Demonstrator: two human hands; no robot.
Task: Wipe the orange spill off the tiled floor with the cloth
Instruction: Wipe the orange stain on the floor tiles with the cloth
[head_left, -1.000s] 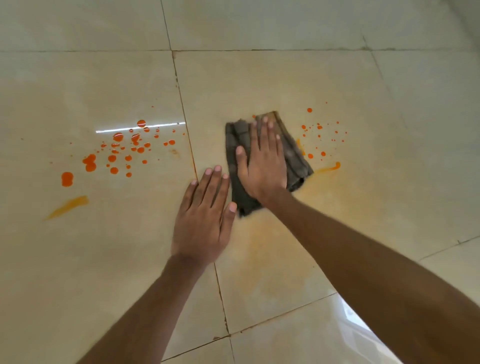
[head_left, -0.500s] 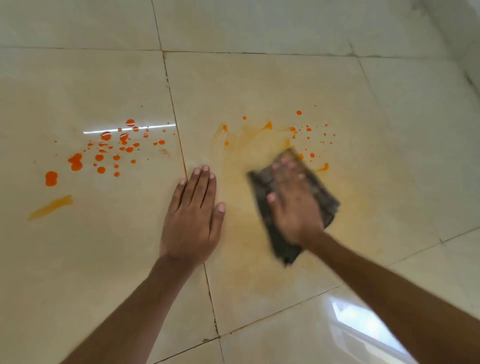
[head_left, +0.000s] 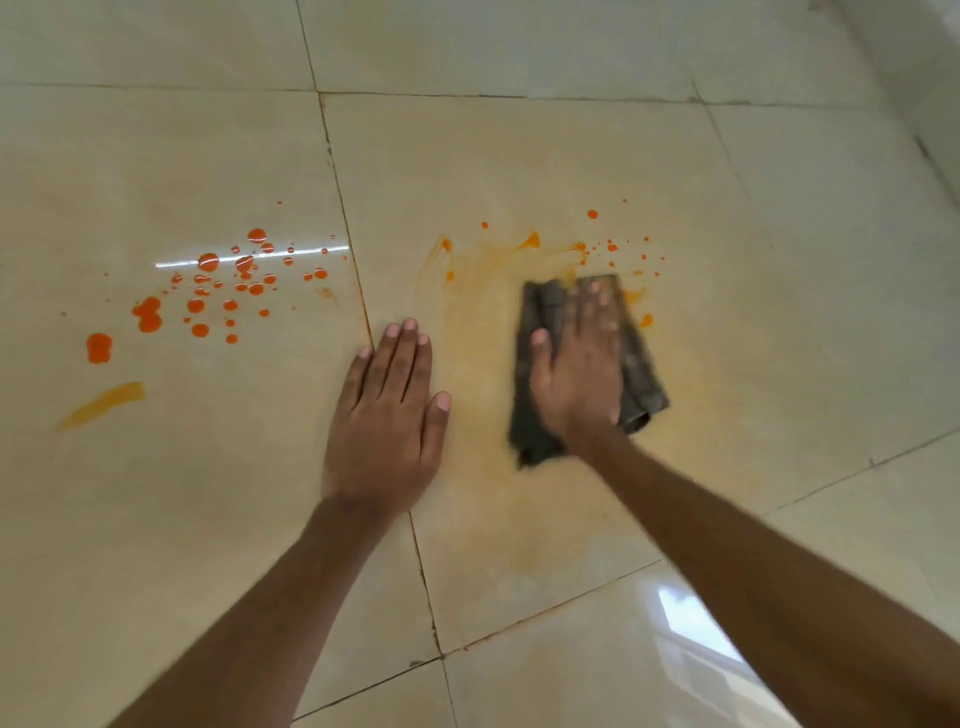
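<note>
Right hand (head_left: 576, 374) and cloth (head_left: 643, 376) are motion-blurred: fingertip outlines are soft, cloth weave and folds unreadable. The hand covers the cloth's middle, so only its left strip, right edge and near corner show. Both forearms are cut off by the bottom frame edge. Floor (head_left: 519, 156) runs out of frame on all sides; its far right corner is dim, hard to make out.

Right hand: flat, palm down on the cloth, fingers (head_left: 587, 312) straight and pressing, not curled round it. Left hand (head_left: 387, 415): flat on bare floor, fingers straight and together, nothing held. It lies across the grout line (head_left: 340, 202) between left and middle tiles, near the cloth, not touching.

Cloth: dark grey-brown, folded to a rough rectangle, flat on the middle tile.

Orange spill (head_left: 208, 262): bright round beads clustered on the left tile, well apart from the cloth, plus one dull streak (head_left: 101, 405) nearer that tile's left edge. Middle tile: small droplets (head_left: 592, 214) beyond the cloth's far edge, tailed flicks (head_left: 530, 241), pale yellow-orange film (head_left: 493, 467) around the cloth. Light streak (head_left: 291, 253) reflects across the left cluster; window reflection (head_left: 685, 618) sits on the near right tile.
</note>
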